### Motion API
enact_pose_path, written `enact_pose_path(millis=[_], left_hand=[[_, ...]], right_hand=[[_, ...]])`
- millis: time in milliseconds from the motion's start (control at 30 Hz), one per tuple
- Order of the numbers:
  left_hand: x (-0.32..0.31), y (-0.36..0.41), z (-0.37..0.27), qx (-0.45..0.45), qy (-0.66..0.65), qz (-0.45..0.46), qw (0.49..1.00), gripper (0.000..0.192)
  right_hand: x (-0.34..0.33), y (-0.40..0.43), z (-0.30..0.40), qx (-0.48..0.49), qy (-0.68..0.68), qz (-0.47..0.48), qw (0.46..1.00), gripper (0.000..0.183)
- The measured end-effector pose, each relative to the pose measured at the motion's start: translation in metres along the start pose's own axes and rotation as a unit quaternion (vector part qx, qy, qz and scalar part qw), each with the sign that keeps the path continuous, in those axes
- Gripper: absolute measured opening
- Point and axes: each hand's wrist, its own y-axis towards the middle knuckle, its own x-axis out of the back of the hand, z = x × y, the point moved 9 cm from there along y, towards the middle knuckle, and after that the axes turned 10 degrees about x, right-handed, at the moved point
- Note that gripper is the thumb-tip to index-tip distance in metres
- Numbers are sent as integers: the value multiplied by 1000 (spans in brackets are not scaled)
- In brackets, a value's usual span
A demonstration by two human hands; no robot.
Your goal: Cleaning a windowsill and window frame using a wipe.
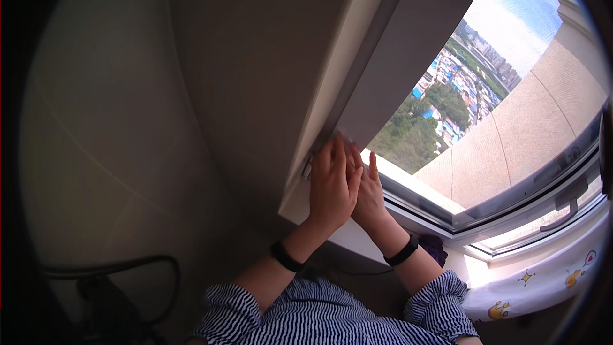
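Observation:
My left hand [331, 191] is up against the lower end of a window's side frame [402, 57]. Partly beneath it lies my right hand [371, 196], whose little finger stands apart from the others. Both sets of fingers overlap at the frame's lower corner. Just beyond the left fingertips shows a small clear, shiny patch [344, 133], perhaps plastic film or tape; whether either hand grips it is hidden. Close by the left fingers, a small metal fitting [307, 167] sits at the frame's edge. Below my hands runs a white windowsill [352, 238].
A window pane [412, 134] looks out on trees and buildings far below. Right of it is a second sash with a grey handle [561, 218]. Purple cloth [433, 250] lies by the sill, above white printed fabric [531, 292]. A black cable [119, 263] loops at lower left.

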Motion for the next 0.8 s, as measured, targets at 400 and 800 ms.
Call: enact_pose_path(millis=[400, 800], left_hand=[[-2, -1, 0, -5, 13, 6, 1000, 69], [1, 5, 2, -17, 46, -19, 999, 68]], right_hand=[[-16, -11, 2, -16, 40, -3, 999, 57], [-25, -9, 4, -35, 78, 23, 996, 64]])
